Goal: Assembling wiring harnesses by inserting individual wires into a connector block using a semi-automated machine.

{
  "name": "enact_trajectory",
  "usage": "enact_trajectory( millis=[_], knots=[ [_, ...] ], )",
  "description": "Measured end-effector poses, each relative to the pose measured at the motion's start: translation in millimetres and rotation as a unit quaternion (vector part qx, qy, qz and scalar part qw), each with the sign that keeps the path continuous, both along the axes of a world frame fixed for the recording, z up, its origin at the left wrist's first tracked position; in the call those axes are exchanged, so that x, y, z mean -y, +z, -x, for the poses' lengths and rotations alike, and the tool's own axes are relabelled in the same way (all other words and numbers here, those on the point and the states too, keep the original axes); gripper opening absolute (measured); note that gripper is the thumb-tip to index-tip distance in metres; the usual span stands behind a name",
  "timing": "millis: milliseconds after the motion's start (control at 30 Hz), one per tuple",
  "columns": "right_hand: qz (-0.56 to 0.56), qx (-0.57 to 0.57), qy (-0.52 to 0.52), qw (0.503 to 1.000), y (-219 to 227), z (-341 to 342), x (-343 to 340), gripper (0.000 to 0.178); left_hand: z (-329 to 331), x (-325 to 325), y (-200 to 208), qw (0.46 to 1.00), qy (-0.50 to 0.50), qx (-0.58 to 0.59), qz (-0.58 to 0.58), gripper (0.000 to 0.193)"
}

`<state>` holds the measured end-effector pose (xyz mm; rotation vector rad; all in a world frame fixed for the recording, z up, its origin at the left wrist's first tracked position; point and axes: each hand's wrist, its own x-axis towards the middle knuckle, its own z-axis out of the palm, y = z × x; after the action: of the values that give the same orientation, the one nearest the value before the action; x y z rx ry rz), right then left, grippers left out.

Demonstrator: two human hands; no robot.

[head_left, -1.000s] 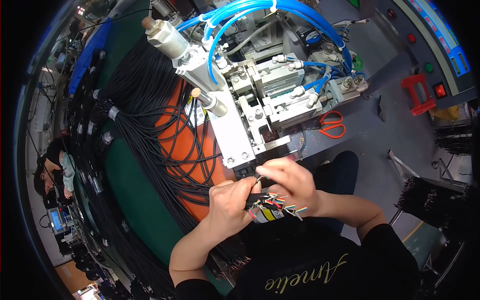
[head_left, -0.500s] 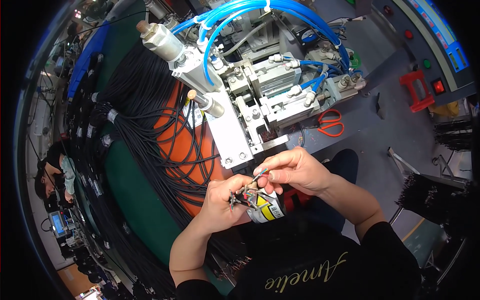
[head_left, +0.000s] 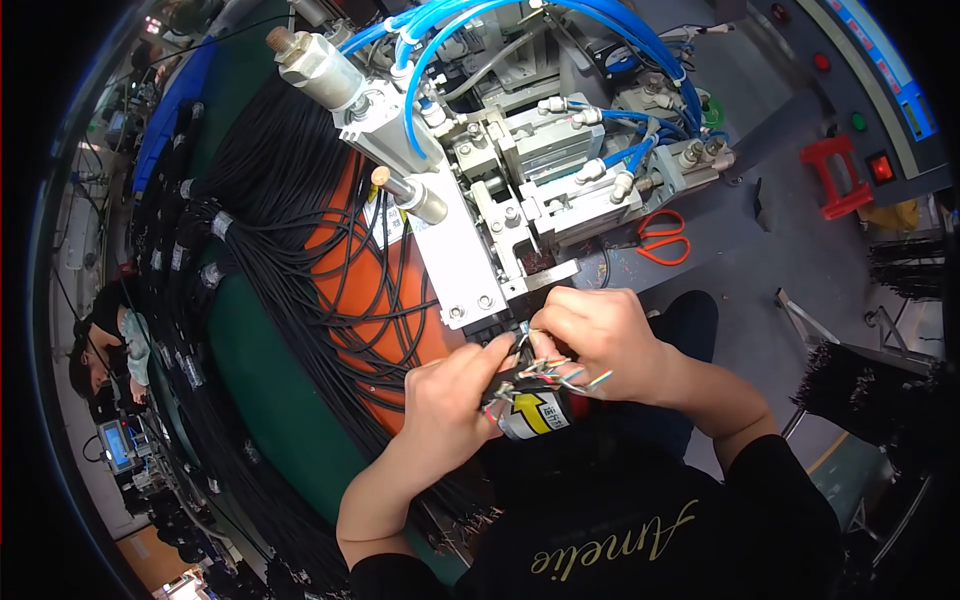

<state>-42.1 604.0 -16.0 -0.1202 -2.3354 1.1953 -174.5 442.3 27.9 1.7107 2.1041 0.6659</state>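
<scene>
Both hands are closed together just in front of the metal press. My left hand (head_left: 450,395) grips black cables whose stripped ends show thin coloured wires (head_left: 545,374). My right hand (head_left: 598,340) pinches at a cable end beside my left fingertips, its fingers bent; some of the coloured wires fan out beneath it toward the right. Exactly which strand lies between the right fingers is hidden. Under the hands is a white cylinder with a yellow arrow label (head_left: 535,414).
The pneumatic press (head_left: 455,260) with blue air hoses (head_left: 625,30) fills the space ahead. Red-handled scissors (head_left: 664,240) lie right of it. Long black cables (head_left: 285,260) spread over an orange surface (head_left: 350,270) at left. A control panel (head_left: 860,120) stands far right; another person (head_left: 110,345) is far left.
My right hand has turned palm-down, its fingers curling in closer to the left. The coloured wire ends have swung rightward, beneath the right hand. My left hand has shifted slightly right.
</scene>
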Motion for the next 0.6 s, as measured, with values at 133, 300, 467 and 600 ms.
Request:
enact_trajectory(
  millis=[133,300,467,600],
  knots=[
    [-0.104,0.046,-0.016,0.993,1,-1,2,0.015,-5,-1,-6,0.990,-0.033,-0.121,-0.068,0.054],
    [-0.096,0.046,-0.009,0.994,-4,-1,1,0.015,-3,0,-12,0.989,-0.052,-0.128,-0.049,0.054],
    [-0.088,0.029,-0.010,0.996,-10,-1,-2,0.011,-2,-5,-13,0.985,-0.067,-0.145,-0.061,0.051],
    [-0.106,0.034,-0.009,0.994,-11,-1,-2,0.010,-1,-5,-15,0.982,-0.090,-0.147,-0.079,0.050]
  ],
)
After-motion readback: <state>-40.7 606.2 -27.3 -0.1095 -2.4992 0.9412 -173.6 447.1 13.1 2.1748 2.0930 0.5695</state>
